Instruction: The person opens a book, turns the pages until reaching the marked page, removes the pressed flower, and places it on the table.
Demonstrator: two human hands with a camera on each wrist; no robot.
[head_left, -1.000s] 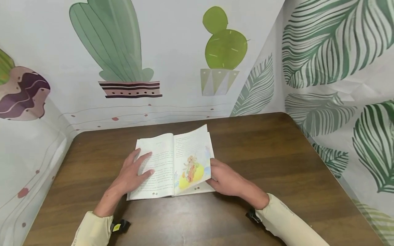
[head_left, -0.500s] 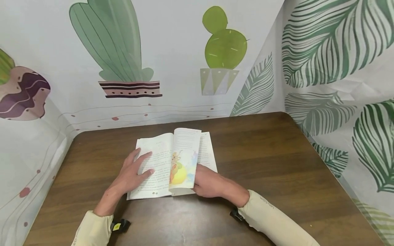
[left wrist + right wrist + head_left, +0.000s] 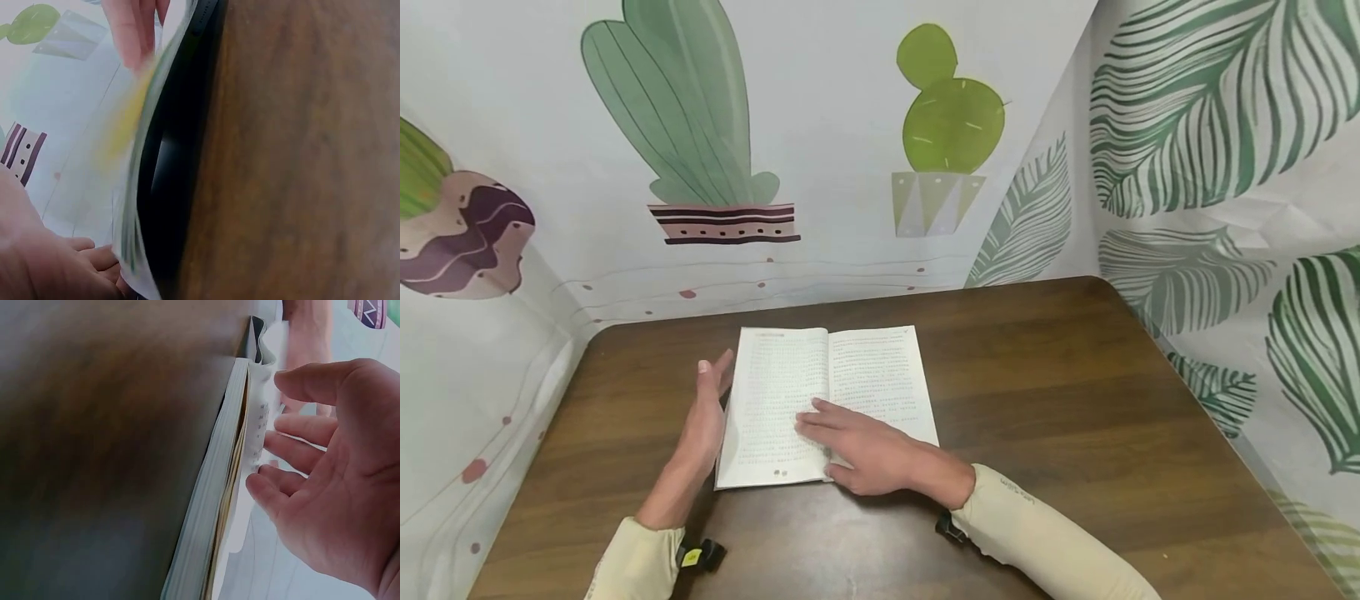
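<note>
An open book lies on the table, with printed text on both pages in the head view. My right hand is over the lower middle of the book, its fingers extended left across the spine onto the left page. In the right wrist view, the fingers of that right hand are spread and slightly bent beside the page edges, gripping nothing. My left hand stands on edge at the book's left side, thumb raised and fingers extended. The left wrist view shows the left hand near the book's curved page edges.
The brown wooden table extends around the book on every side. Behind it rises a white wall covering printed with cacti and leaves. Black wrist straps sit below both hands.
My right hand has swept left, turning the illustrated page over onto the left side. My left hand has come off the left page to the book's outer edge.
</note>
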